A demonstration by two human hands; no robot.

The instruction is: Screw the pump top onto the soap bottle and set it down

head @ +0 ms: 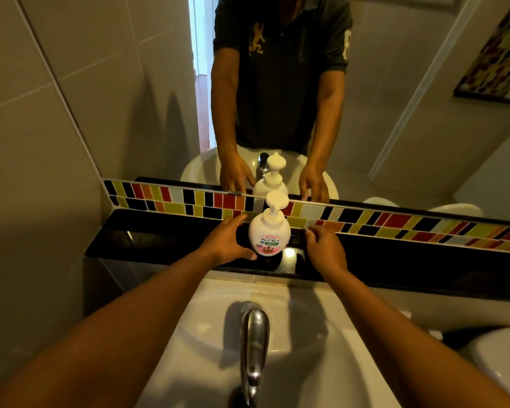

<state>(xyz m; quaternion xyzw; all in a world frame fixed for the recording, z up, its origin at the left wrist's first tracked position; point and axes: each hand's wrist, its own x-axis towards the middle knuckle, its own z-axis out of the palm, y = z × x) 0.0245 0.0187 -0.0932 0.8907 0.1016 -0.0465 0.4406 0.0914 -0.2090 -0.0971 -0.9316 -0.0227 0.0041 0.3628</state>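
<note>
Head view, working outward from the faucet (254,348) as landmark. Chrome faucet stands nearest the camera, over the white basin (206,334); both forearms pass either side of it. Beyond the faucet lies a glossy black ledge (159,240), and the soap bottle (269,234) stands upright on it, almost straight behind the faucet, label facing the camera. Pump top (275,203) sits on the bottle neck, apparently seated straight. Left hand (228,241), beyond and left of the faucet, is open, fingers spread around the bottle's left flank, thumb near its base; contact looks light, and I cannot tell if it truly touches. Right hand (326,250), beyond and right of the faucet, is loosely curled, holds nothing, and sits clear of the bottle. Judgement: task looks all but finished, set-down stage. To do it well, confirm the base is flat on the ledge, then draw both hands away sideways without brushing the body; the polished surface may let it slide. Behind the bottle, a coloured tile strip (395,225), then the mirror (395,98). Not discernible: thread tightness at the collar, bottle's rear base, small label print. Right edge cuts off a white rounded fixture.
</note>
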